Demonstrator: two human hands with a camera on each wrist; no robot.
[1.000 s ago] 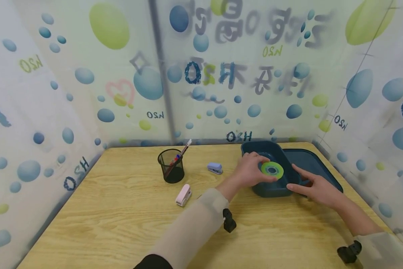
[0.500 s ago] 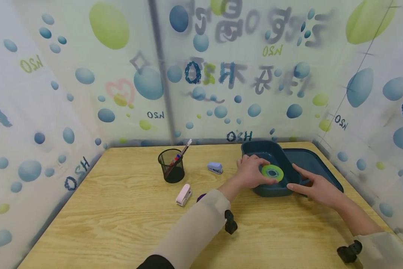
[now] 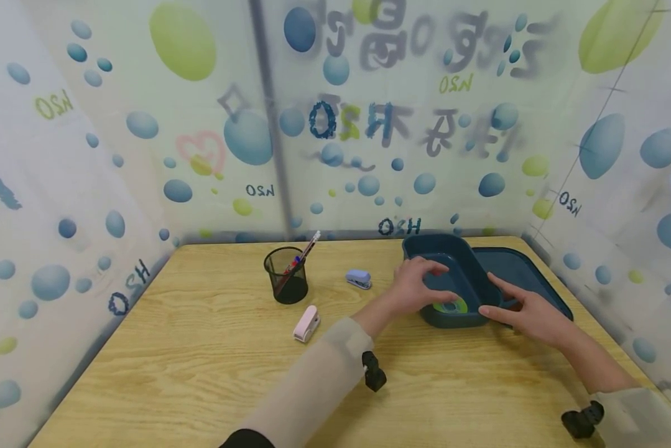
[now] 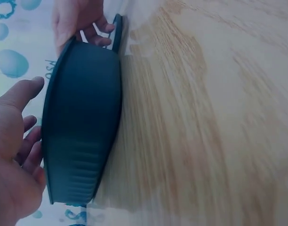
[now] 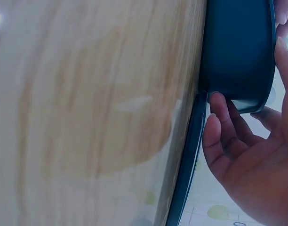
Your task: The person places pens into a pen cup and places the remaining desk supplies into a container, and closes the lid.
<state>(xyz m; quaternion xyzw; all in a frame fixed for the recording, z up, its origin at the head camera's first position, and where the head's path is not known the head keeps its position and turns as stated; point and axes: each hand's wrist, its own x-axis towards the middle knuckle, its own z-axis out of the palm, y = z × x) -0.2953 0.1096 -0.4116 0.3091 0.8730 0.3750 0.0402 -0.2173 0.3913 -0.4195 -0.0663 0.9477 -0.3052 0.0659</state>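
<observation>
A deep dark-blue plastic box (image 3: 453, 320) stands at the right of the table. Inside it, near the front wall, lies a green disc with a blue-grey centre (image 3: 459, 305), like a roll of tape, partly covered by my left hand. That left hand (image 3: 413, 285) hovers over the box with thumb and forefinger spread apart and nothing between them. In the left wrist view its fingers are close to the rim of the box (image 4: 83, 103). My right hand (image 3: 528, 311) holds the right side of the box, thumb at the rim, fingers curled by the outer wall (image 5: 238, 56).
A flat dark-blue lid or tray (image 3: 514, 269) lies right of the box. A black mesh pen cup (image 3: 290, 289) with several pens stands left of centre. Between cup and box sits a small blue stapler (image 3: 359, 279); nearer is a pink stapler (image 3: 306, 325). Printed curtains surround the table.
My left hand has let go of the green disc, which has dropped onto the box's floor. Its fingers have spread. A purple thing glimpsed beside the left sleeve is hidden now. The right hand stays put.
</observation>
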